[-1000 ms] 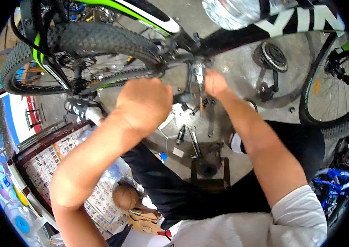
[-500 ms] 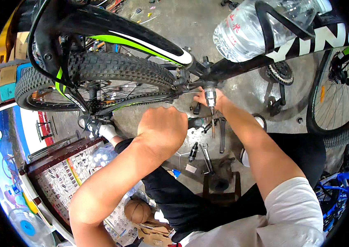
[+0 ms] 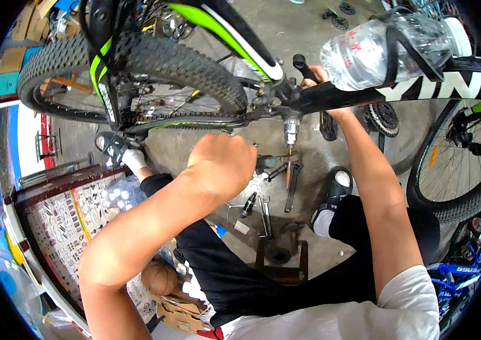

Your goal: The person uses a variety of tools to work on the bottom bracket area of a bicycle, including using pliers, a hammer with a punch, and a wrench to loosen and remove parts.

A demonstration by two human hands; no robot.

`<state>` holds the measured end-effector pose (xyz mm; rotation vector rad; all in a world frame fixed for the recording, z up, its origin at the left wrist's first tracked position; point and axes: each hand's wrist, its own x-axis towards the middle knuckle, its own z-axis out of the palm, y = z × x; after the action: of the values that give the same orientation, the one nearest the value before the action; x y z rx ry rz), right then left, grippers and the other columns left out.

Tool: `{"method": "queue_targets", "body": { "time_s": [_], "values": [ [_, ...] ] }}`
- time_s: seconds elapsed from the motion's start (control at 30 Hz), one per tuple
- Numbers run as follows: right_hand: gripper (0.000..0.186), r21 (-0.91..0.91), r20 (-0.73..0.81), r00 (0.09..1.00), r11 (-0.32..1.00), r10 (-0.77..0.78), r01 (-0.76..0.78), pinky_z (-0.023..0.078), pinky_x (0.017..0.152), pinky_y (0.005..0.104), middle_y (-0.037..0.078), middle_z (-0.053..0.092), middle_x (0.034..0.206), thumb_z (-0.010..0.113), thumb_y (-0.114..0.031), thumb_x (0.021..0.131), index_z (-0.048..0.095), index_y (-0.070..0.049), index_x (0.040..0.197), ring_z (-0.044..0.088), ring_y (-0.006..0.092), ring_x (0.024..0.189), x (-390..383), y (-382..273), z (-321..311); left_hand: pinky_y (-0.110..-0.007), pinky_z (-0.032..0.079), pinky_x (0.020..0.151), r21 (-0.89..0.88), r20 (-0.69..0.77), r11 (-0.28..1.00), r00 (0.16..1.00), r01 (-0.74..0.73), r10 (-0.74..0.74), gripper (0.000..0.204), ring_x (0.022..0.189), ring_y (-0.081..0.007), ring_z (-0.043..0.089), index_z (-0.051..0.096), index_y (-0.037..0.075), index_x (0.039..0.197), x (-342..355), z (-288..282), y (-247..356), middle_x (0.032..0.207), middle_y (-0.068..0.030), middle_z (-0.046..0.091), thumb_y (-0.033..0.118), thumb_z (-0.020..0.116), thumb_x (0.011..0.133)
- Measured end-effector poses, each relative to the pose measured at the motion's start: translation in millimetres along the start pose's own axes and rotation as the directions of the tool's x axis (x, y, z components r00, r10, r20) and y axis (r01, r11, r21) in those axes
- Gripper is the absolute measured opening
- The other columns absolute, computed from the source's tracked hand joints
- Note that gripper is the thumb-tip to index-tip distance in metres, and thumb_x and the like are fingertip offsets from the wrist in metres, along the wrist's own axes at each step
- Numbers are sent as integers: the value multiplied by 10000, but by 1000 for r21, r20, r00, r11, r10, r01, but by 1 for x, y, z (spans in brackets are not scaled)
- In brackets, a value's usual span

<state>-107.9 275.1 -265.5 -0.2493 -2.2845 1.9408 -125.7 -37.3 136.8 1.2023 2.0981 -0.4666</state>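
A black bicycle frame (image 3: 354, 97) with green and white trim crosses the view. My left hand (image 3: 223, 158) is a fist below the rear tyre (image 3: 155, 76); what it holds, if anything, is hidden. My right hand (image 3: 319, 78) reaches past the frame tube, its fingers closed around a black crank arm (image 3: 303, 67) with a round end. Part of that hand is behind the tube. A black pedal (image 3: 327, 126) shows below the tube; whether it joins the arm I cannot tell. A silver cylindrical fitting (image 3: 291, 129) sticks out under the bottom bracket, apart from both hands.
On the floor lie wrenches (image 3: 265, 215), a black-and-silver tool (image 3: 248, 205) and a chainring with crank (image 3: 385, 119). A large plastic bottle (image 3: 391, 51) sits in the frame's cage. The front wheel (image 3: 450, 153) stands at right, a low stool (image 3: 283, 272) between my legs.
My right hand has moved from beside the silver fitting up and right behind the frame tube, and now holds the crank arm. My left fist stays nearly in place. The view has shifted.
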Motion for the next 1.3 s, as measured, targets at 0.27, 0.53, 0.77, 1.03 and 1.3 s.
{"method": "queue_targets", "body": {
  "time_s": [0.27,0.53,0.77,1.03,1.3],
  "values": [
    [517,-240,16,988,958,-156,155,383,1147,371,129,570,1384,645,-143,968,472,16,1429,514,210,1310,-34,-72,29,-408,621,744,56,55,998,998,16,-19,189,893,-310,779,805,63,938,-2,-6,3,961,-160,781,109,636,866],
    [670,102,62,995,991,76,-82,341,1201,389,159,496,1522,671,-131,968,379,34,1547,457,254,1418,-35,-85,33,-409,622,748,48,50,999,998,25,-27,176,882,-318,780,810,67,901,-1,-5,3,927,-163,782,109,645,857],
    [574,-257,126,992,965,-20,52,390,1169,382,132,587,1440,682,-141,966,492,27,1481,548,234,1325,-27,-83,19,-443,618,748,34,31,999,999,9,-10,318,849,-359,770,787,46,903,0,1,0,903,-193,766,357,723,900],
    [540,-397,186,978,904,-92,160,383,1167,371,117,590,1429,673,-156,977,512,5,1467,536,217,1320,-21,-76,3,-449,616,765,17,38,999,999,37,-38,331,856,-365,767,785,45,906,1,1,3,906,-189,765,370,717,906],
    [516,-461,260,964,870,-56,174,373,1168,349,112,579,1448,622,-153,1007,503,-2,1485,535,195,1314,-1,-86,-36,-443,616,772,60,29,998,999,24,-26,334,877,-356,769,791,49,916,1,2,2,926,-185,769,372,706,908]
  ]
}}
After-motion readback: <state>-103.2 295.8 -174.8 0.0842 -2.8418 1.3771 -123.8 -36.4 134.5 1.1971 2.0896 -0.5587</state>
